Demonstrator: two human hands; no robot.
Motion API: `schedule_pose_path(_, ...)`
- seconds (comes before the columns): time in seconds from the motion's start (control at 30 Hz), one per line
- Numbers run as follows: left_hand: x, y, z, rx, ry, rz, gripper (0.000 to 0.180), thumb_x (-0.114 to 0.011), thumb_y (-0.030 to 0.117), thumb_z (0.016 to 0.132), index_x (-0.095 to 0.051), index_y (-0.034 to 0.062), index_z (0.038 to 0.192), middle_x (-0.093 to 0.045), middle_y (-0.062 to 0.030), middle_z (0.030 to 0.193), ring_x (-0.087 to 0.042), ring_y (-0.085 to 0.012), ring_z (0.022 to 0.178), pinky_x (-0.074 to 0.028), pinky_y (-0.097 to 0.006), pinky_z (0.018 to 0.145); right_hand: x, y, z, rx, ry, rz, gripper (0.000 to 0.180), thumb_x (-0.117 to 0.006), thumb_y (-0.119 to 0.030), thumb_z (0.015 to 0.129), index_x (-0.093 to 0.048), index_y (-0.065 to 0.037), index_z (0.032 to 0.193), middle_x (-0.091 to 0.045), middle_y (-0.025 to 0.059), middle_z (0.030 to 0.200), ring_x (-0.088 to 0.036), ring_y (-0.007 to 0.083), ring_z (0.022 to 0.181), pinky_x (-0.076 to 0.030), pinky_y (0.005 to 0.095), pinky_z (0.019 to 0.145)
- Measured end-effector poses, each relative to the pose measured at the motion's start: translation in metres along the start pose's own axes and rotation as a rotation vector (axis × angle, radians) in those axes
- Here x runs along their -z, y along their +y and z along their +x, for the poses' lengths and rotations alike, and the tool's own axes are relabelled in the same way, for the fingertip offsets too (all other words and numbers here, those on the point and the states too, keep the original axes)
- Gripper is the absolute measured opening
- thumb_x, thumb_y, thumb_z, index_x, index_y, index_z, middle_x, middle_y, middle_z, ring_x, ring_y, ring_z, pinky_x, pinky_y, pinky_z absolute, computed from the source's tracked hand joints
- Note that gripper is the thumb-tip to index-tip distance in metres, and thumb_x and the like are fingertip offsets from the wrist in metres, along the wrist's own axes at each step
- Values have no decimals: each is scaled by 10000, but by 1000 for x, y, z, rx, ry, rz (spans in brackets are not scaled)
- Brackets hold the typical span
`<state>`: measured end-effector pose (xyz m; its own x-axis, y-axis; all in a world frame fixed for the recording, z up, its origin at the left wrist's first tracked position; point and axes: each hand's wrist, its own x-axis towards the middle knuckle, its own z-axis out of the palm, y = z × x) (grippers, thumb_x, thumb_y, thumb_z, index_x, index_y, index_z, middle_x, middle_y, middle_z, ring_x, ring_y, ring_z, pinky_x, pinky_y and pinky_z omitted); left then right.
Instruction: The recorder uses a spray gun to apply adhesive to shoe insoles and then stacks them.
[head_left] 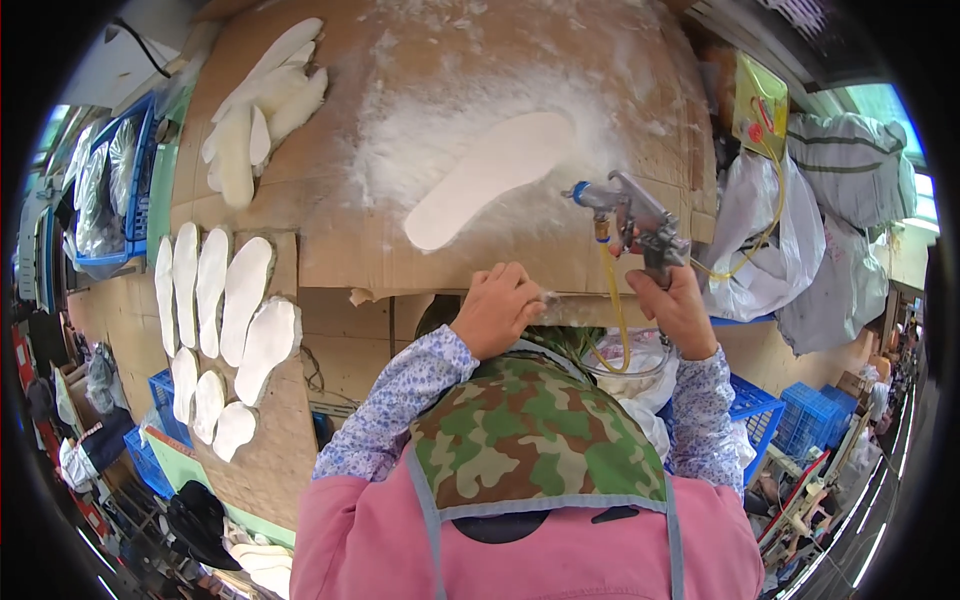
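Observation:
A spray gun [640,215] with a metal body and a blue nozzle is gripped in my right hand [680,305], my fingers wrapped around its handle and trigger. The nozzle faces left toward a single white insole [490,180], which lies slantwise on the cardboard [340,240] inside a patch of white overspray. From the gun a yellow hose [613,290] hangs down. My left hand [498,308] is closed at the cardboard's near edge, below the insole and apart from it. What its curled fingers hold, if anything, is hidden.
Several white insoles [210,290] lie in two rows on a board at left. More insoles [265,105] are heaped at the far left. A blue crate [130,200] stands beyond them. At right are a yellow container [760,105], white sacks [760,240] and blue crates [805,415].

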<state>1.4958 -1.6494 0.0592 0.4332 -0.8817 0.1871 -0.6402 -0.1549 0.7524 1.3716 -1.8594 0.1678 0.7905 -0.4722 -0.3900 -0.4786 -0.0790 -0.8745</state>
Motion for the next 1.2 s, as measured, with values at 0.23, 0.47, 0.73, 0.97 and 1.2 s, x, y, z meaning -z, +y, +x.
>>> schedule_pose_path(0.23, 50, -31, -4, 230, 86, 129, 137, -539, 48, 813, -570, 67, 944, -570, -103, 949, -520, -311, 900, -370, -441, 815, -50, -10, 26, -10, -121, -255, 224, -602, -42, 852, -583, -9, 1073, -381, 16, 645, -353, 105, 596, -333, 280, 535)
schedule_pose_path(0.47, 53, -59, 5, 202, 174, 305, 506, -515, -23, 711, -562, 80, 1204, -468, -115, 1303, -416, -336, 1222, -267, -543, 1049, -72, -24, 45, 43, -239, -357, 320, -596, -48, 853, -524, 18, 1157, -578, 157, 876, -521, 249, 725, -454, 331, 690)
schedule_pose_path(0.73, 37, -70, 3, 292, 94, 375, 482, -548, 48, 756, -556, 86, 1236, -403, -112, 1387, -320, -318, 1317, -194, -607, 1058, -85, -27, 55, 105, -237, -334, 341, -567, -17, 870, -478, 4, 1198, -630, 130, 916, -592, 262, 800, -466, 327, 749)
schedule_pose_path(0.97, 38, -68, 2, 312, 66, 398, 475, -539, 56, 764, -562, 87, 1237, -382, -106, 1409, -308, -313, 1326, -172, -604, 1069, -73, -26, 62, 76, -129, -346, 311, -557, -8, 884, -482, -19, 1185, -639, 99, 916, -589, 192, 761, -469, 300, 708)
schedule_pose_path(1.2, 37, -66, 2, 329, 44, 378, 466, -515, 42, 777, -562, 80, 1239, -361, -95, 1424, -280, -314, 1342, -142, -601, 1079, -55, -18, 70, 137, -20, -261, 257, -542, 6, 893, -499, -16, 1146, -601, 54, 878, -517, 116, 706, -440, 252, 651)
